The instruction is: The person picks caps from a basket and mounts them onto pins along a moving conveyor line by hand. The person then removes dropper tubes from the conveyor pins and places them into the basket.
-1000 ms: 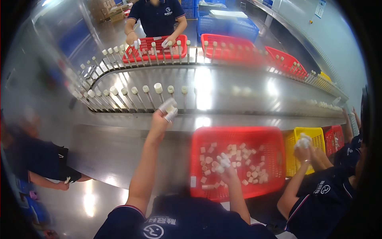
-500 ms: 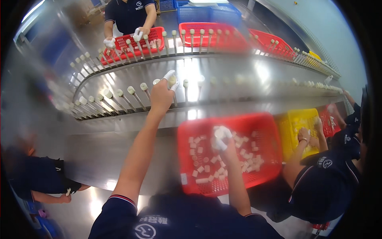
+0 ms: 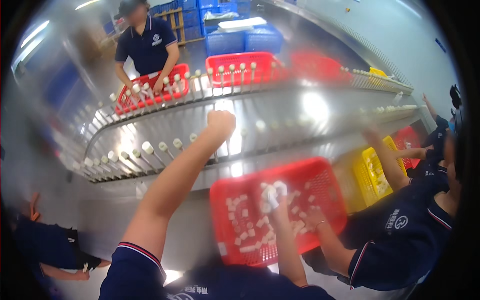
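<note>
Head view, near to far: your right hand (image 3: 272, 196) is closed around small white caps (image 3: 276, 189) over the red basket (image 3: 325, 172). They look light, hard and slippery; pinch them by the sides. Beyond the basket, your left hand (image 3: 220, 123) is fisted at the conveyor pegs (image 3: 148, 148); blur hides whatever it holds.

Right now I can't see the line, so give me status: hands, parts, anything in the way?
Left hand fisted at the conveyor pegs. Right hand gripping small white parts over the red basket. Neighbour's hand also in the basket.
</note>
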The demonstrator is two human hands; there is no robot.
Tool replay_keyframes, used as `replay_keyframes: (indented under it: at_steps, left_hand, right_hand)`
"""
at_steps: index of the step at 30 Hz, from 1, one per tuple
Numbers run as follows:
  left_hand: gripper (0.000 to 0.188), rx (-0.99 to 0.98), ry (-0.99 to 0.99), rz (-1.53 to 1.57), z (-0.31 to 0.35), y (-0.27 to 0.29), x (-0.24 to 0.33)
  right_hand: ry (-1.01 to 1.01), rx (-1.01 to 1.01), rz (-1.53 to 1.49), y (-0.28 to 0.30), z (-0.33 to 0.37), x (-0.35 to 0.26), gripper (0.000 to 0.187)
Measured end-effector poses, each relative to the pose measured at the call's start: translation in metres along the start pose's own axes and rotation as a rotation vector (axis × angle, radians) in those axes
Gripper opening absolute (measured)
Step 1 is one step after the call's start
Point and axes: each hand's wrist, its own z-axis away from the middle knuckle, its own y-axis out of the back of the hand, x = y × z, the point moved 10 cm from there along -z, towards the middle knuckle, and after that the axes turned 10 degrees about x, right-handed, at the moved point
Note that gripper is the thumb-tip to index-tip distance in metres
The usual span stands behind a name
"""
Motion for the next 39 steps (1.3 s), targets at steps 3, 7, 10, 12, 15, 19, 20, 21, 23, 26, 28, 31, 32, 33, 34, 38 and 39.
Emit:
replay_keyframes:
  at_steps: [3,7,10,12,15,19,20,21,23,26,28,31,32,33,34,38,39]
  left_hand:
    - [0.015,-0.090,0.018,-0.017,-0.005,-0.015,-0.001]
    - [0.014,-0.059,0.035,0.128,0.003,0.003,0.013]
    - [0.015,0.511,-0.094,0.248,0.060,0.056,0.023]
    - [0.020,0.502,-0.018,0.568,0.127,0.087,0.003]
    - [0.028,0.135,-0.050,1.090,0.226,0.000,-0.012]
    - [0.022,-0.498,0.767,1.513,0.399,-0.152,-0.062]
    - [0.024,-0.448,0.867,1.585,0.434,-0.159,-0.076]
    - [0.026,-0.396,0.962,1.658,0.463,-0.161,-0.085]
    - [0.029,-0.307,1.122,1.750,0.499,-0.167,-0.097]
    - [0.031,-0.240,1.282,1.856,0.540,-0.185,-0.116]
    - [0.031,-0.251,1.303,1.877,0.565,-0.194,-0.136]
    - [0.033,-0.285,1.166,1.901,0.550,-0.186,-0.168]
    - [0.035,-0.170,1.092,1.834,0.537,-0.175,-0.189]
    - [0.037,-0.029,0.988,1.843,0.519,-0.164,-0.207]
    - [0.039,0.096,0.872,1.852,0.497,-0.151,-0.220]
    - [0.037,0.217,0.784,1.876,0.475,-0.100,-0.278]
    - [0.037,0.262,0.650,1.898,0.467,-0.091,-0.286]
  right_hand:
    - [-0.008,0.016,0.008,-0.003,0.008,0.006,0.021]
    - [0.138,0.075,0.083,-0.049,-0.007,-0.028,0.017]
    - [0.345,0.101,0.079,-0.103,-0.024,-0.070,0.015]
    - [0.397,0.046,0.171,-0.129,-0.030,-0.075,0.021]
    - [0.512,-0.102,0.805,-0.184,-0.035,-0.046,0.030]
    - [0.561,-0.005,1.253,-0.196,-0.070,-0.013,0.034]
    - [0.551,-0.011,1.255,-0.203,-0.067,-0.007,0.034]
    - [0.649,-0.029,1.194,-0.214,-0.058,-0.011,0.037]
    - [0.667,-0.085,1.089,-0.228,-0.057,0.003,0.040]
    - [0.873,-0.018,1.364,-0.249,-0.061,0.016,0.035]
    - [0.793,0.014,1.372,-0.248,-0.065,0.030,0.033]
    - [0.976,-0.014,1.416,-0.235,-0.083,0.057,0.033]
    - [1.050,-0.022,1.436,-0.230,-0.087,0.067,0.034]
    - [1.102,0.010,1.433,-0.223,-0.094,0.073,0.034]
    - [1.154,0.054,1.442,-0.209,-0.098,0.068,0.034]
    - [0.276,0.237,0.688,-0.195,-0.063,0.116,0.033]
    - [0.184,0.281,0.478,-0.167,-0.057,0.141,0.031]
